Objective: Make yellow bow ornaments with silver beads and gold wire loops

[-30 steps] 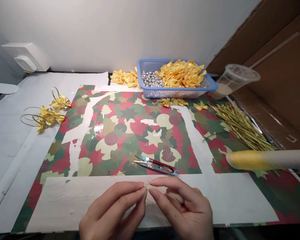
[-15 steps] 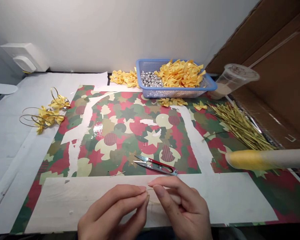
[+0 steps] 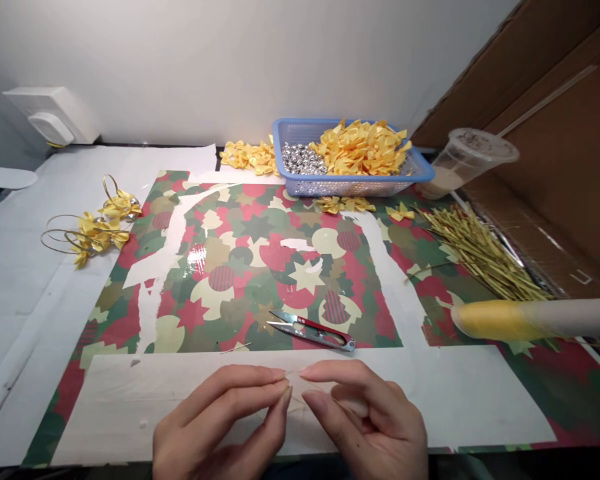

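My left hand and my right hand meet above a white paper sheet, fingertips pinching a thin pale gold strand. The strand is too fine to tell wire from thread. Just beyond my fingers lie red-handled thread snips, closed and untouched. A small needle rests on the patterned mat, left of the snips.
A blue plastic basket holds silver beads and yellow satin bows. Finished bows on gold loops lie left. Gold strips, a plastic cup and a yellow-ended tube stand right.
Both hands have dropped slightly toward me, still pinching the strand. The snips, basket and other objects have not moved.
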`<action>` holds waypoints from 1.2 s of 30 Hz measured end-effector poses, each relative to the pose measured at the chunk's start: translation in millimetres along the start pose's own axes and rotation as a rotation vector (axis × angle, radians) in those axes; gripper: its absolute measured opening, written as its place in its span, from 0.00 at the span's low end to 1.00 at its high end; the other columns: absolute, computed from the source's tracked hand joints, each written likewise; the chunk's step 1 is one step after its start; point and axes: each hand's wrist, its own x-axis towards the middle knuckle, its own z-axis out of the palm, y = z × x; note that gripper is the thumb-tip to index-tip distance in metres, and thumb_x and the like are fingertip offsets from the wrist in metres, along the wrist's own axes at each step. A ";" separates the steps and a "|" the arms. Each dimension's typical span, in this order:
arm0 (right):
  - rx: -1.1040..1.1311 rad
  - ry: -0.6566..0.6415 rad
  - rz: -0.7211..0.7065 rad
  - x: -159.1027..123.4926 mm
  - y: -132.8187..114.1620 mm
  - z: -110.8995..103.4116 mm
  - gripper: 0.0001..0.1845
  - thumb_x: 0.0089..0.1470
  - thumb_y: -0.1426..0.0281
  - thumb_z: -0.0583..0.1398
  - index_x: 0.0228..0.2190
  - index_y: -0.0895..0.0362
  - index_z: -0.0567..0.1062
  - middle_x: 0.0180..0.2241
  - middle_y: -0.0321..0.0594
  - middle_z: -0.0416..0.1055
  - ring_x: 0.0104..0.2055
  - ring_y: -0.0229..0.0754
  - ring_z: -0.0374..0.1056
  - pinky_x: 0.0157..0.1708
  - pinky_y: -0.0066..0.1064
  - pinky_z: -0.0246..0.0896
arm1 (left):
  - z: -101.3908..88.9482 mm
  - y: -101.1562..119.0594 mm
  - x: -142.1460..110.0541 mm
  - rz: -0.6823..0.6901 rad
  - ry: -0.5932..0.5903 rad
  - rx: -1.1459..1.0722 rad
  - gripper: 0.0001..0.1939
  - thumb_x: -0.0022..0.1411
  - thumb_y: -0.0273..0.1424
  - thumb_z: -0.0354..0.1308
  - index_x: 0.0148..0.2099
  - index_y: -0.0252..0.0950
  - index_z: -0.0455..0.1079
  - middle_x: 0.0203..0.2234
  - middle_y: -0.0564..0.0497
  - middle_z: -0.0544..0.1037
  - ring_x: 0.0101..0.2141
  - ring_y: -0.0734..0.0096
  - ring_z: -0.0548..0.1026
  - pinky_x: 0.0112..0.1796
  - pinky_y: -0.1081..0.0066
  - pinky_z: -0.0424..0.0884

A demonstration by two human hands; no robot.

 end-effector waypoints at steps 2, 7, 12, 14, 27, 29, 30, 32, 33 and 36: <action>-0.053 0.020 -0.068 0.7 0.0 -0.8 0.05 0.55 0.66 0.62 0.28 0.51 0.79 0.09 0.24 0.51 0.13 0.31 0.43 0.10 0.26 0.35 | -0.1 0.0 0.2 0.001 0.004 0.004 0.09 0.57 0.20 0.62 0.38 0.38 0.73 0.31 0.57 0.81 0.30 0.81 0.80 0.37 0.87 0.76; -0.119 0.006 -0.137 0.0 0.7 -1.0 0.08 0.59 0.66 0.59 0.29 0.51 0.77 0.13 0.28 0.66 0.13 0.32 0.51 0.13 0.25 0.47 | -0.8 0.2 -1.5 0.014 0.017 0.002 0.09 0.56 0.19 0.62 0.37 0.38 0.73 0.31 0.57 0.81 0.31 0.80 0.80 0.37 0.87 0.76; -0.025 -0.029 -0.186 -0.5 4.2 -0.5 0.08 0.61 0.71 0.57 0.30 0.53 0.75 0.22 0.31 0.73 0.19 0.32 0.63 0.20 0.22 0.56 | 1.6 0.7 -3.1 0.012 0.039 -0.006 0.10 0.56 0.19 0.62 0.37 0.38 0.73 0.31 0.57 0.80 0.30 0.80 0.80 0.36 0.87 0.77; -0.010 -0.041 -0.210 0.0 5.1 -0.2 0.08 0.62 0.71 0.56 0.31 0.53 0.74 0.22 0.32 0.71 0.21 0.33 0.64 0.21 0.23 0.57 | 2.6 1.2 -2.3 0.021 0.047 0.005 0.10 0.55 0.18 0.62 0.37 0.37 0.73 0.31 0.57 0.80 0.29 0.81 0.80 0.36 0.87 0.76; 0.167 -0.124 -0.357 4.7 -1.6 -7.6 0.12 0.62 0.71 0.57 0.26 0.56 0.74 0.34 0.39 0.75 0.26 0.33 0.72 0.27 0.23 0.70 | 3.2 -0.1 -2.2 0.025 0.017 -0.016 0.10 0.56 0.18 0.62 0.37 0.37 0.73 0.31 0.55 0.81 0.30 0.77 0.81 0.35 0.85 0.77; 0.260 -0.157 -0.315 3.9 -2.3 -9.7 0.12 0.61 0.72 0.57 0.25 0.56 0.73 0.33 0.39 0.76 0.24 0.33 0.73 0.24 0.22 0.70 | 3.1 -0.1 -2.1 0.021 0.019 -0.019 0.10 0.56 0.18 0.62 0.37 0.37 0.73 0.31 0.55 0.81 0.30 0.77 0.81 0.35 0.85 0.78; 0.318 -0.168 -0.273 3.3 -2.5 -10.2 0.13 0.61 0.71 0.57 0.24 0.56 0.73 0.32 0.39 0.76 0.22 0.33 0.73 0.23 0.22 0.70 | 2.9 -0.1 -2.0 0.016 0.018 -0.019 0.10 0.55 0.18 0.62 0.37 0.38 0.73 0.31 0.55 0.81 0.30 0.77 0.81 0.34 0.85 0.78; 0.413 -0.208 -0.185 2.1 -2.6 -10.9 0.14 0.61 0.69 0.57 0.23 0.56 0.72 0.30 0.39 0.77 0.21 0.33 0.73 0.21 0.22 0.69 | 2.1 -0.4 -1.8 0.011 -0.001 -0.019 0.11 0.55 0.17 0.62 0.37 0.38 0.72 0.30 0.55 0.81 0.30 0.76 0.81 0.34 0.84 0.78; 0.436 -0.231 -0.154 1.8 -2.6 -11.1 0.16 0.62 0.67 0.57 0.23 0.56 0.71 0.27 0.39 0.76 0.20 0.34 0.72 0.21 0.24 0.69 | 1.3 -0.7 -1.7 0.012 -0.019 -0.021 0.11 0.54 0.17 0.62 0.37 0.38 0.72 0.30 0.55 0.81 0.29 0.76 0.81 0.33 0.84 0.78; 0.383 -0.258 -0.095 2.7 -2.1 -12.0 0.18 0.60 0.62 0.57 0.21 0.55 0.68 0.19 0.37 0.72 0.19 0.36 0.69 0.20 0.26 0.66 | -2.7 -1.9 -2.3 0.034 -0.084 -0.020 0.11 0.55 0.17 0.61 0.38 0.38 0.72 0.31 0.54 0.81 0.29 0.76 0.81 0.34 0.84 0.78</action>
